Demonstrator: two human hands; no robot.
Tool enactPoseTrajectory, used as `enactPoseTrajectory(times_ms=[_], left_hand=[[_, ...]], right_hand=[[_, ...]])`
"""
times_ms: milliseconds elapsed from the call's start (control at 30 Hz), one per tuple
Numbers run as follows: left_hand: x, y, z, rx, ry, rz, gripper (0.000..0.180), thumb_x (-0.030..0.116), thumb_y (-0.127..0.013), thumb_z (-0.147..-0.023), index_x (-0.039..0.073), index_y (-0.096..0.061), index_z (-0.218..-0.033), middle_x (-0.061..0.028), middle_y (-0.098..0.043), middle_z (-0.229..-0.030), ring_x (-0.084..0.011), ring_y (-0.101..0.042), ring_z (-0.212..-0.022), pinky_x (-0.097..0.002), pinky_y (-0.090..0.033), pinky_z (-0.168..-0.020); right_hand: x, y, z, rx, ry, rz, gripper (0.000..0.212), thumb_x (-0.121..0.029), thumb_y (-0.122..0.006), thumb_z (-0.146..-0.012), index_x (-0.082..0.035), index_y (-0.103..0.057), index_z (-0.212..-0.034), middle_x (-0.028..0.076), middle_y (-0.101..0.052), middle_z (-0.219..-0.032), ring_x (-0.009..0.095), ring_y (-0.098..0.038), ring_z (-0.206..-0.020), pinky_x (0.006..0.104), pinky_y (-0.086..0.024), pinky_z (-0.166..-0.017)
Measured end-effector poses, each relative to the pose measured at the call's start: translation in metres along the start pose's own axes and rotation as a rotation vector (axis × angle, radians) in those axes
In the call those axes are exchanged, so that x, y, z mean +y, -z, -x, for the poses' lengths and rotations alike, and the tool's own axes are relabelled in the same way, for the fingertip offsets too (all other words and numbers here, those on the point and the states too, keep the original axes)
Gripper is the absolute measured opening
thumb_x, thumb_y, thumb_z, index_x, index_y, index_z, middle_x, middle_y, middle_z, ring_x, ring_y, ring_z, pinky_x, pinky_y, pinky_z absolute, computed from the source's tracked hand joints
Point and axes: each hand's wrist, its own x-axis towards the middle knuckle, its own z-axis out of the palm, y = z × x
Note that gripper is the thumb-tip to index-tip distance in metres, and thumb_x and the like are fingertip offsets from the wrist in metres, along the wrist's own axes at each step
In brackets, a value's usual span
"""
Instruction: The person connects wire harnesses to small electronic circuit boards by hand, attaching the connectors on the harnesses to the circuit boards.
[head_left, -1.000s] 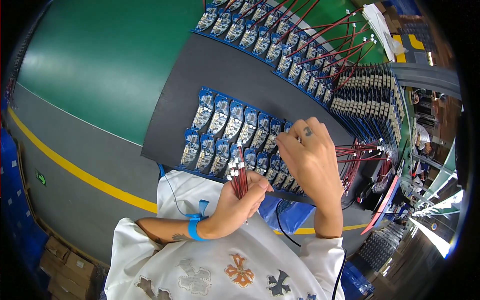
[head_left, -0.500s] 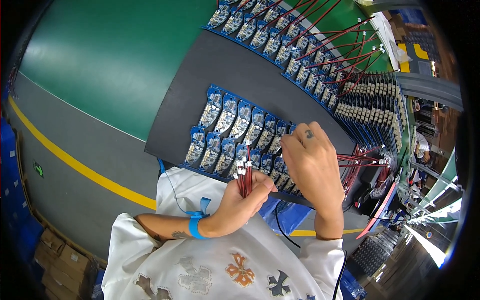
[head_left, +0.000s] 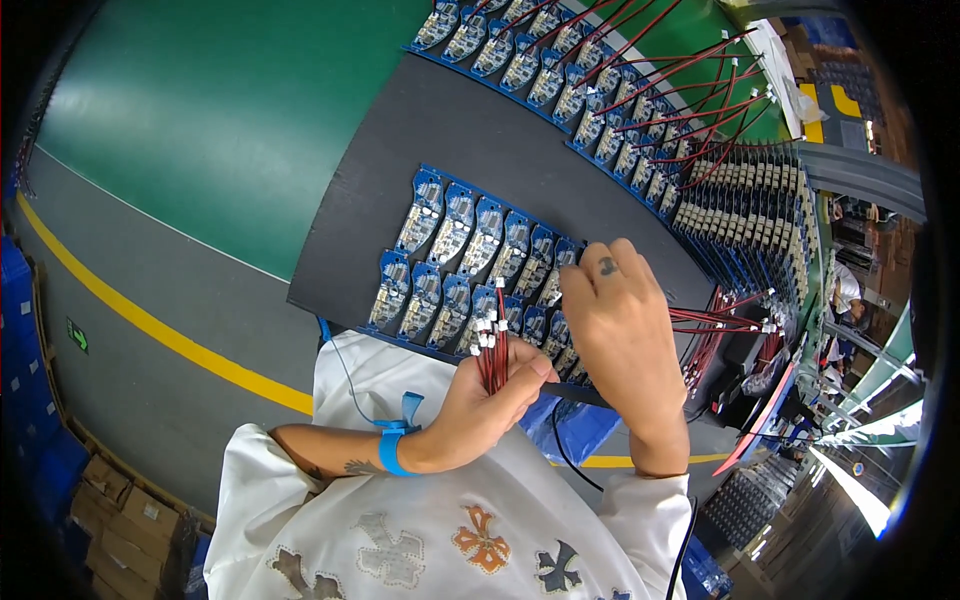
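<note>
A bundle of dark red cables with white plugs [head_left: 496,345] stands upright in my left hand [head_left: 490,405], whose fingers are wrapped round it. That hand is at the near edge of a panel of blue circuit boards [head_left: 429,208], which lies on a dark grey mat [head_left: 345,240]. Over the right part of the same panel, my right hand [head_left: 622,325] is closed, thumb and fingers pinched down at the boards. Whatever its fingertips hold is hidden behind the hand. A blue wrist strap [head_left: 395,448] with a cord circles my left wrist.
Further back lie more blue board panels [head_left: 520,70] with red cables trailing off them. To the right stands a row of upright stacked panels [head_left: 745,215]. Beside it lie loose red cables [head_left: 708,340]. A green tabletop [head_left: 220,120] extends to the left.
My right hand has shifted very slightly left and up, still closed over the panel. My left hand and its cables have hardly moved.
</note>
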Motion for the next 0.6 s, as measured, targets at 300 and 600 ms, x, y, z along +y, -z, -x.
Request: enactPoseTrajectory(times_ms=[300, 600], left_hand=[[0.003, -0.001, 0.003, -0.098, 0.041, -0.014, 0.020, 0.022, -0.054, -0.094, 0.003, -0.058, -0.089, 0.0052, -0.045, -0.060, -0.0010, -0.036, -0.051, -0.0186, -0.025, -0.044], [-0.004, 0.008, 0.011, -0.347, 0.031, -0.109, 0.011, 0.015, -0.052, -0.095, 0.007, -0.059, -0.098, 0.0091, -0.045, -0.065, 0.0007, -0.036, -0.057, -0.0196, -0.027, -0.048]], right_hand=[[0.001, 0.005, -0.004, -0.125, 0.046, 0.037, 0.014, -0.005, -0.056, -0.063, 0.000, -0.054, -0.076, 0.013, -0.050, -0.082, 0.027, -0.049, -0.083, 0.0332, -0.044, -0.073], [-0.024, 0.002, 0.027, 0.211, -0.218, -0.999, 0.010, 0.001, -0.070, -0.073, 0.003, -0.063, -0.080, 0.012, -0.066, -0.080, 0.021, -0.063, -0.070, 0.0326, -0.050, -0.060]])
